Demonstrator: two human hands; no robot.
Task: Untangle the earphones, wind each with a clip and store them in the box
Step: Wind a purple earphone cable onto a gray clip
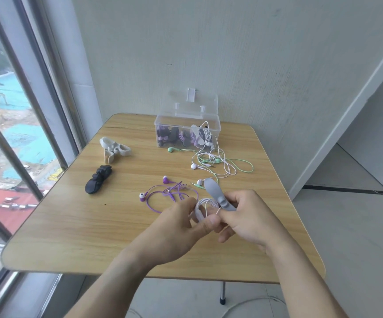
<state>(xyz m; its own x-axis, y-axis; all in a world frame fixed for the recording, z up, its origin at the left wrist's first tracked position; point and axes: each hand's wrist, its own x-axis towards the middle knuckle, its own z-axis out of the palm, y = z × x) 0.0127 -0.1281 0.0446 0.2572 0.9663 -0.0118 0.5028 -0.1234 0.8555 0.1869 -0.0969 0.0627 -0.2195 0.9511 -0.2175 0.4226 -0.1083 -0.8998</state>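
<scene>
- White earphone cable [205, 204]: gathered in a small coil, held above the table's [71, 226] near-right area, between both hands.
- Grey clip [215, 195]: long, soft strip with a round stud near its middle; it crosses the coil, its free end pointing toward the far edge.
- Left hand [181, 228]: fingers curled, thumb pinching the coil from the near side.
- Right hand [245, 216]: fingers curled round the clip's lower end and the cable.
- Purple earphones [163, 191]: loose and tangled at the table's centre, just beyond the left hand, both buds showing.
- Green earphones [234, 167] and a second white pair [208, 157]: intertwined toward the far-right, one white lead running up into the box.
- Clear box [163, 127]: at the far edge, lid raised; holds several wound bundles, purple, black and white; exact count cannot be told.
- White clips [113, 149]: a small heap near the far-left corner.
- Black clips [97, 182]: a heap along the left edge, nearer than the white ones.
</scene>
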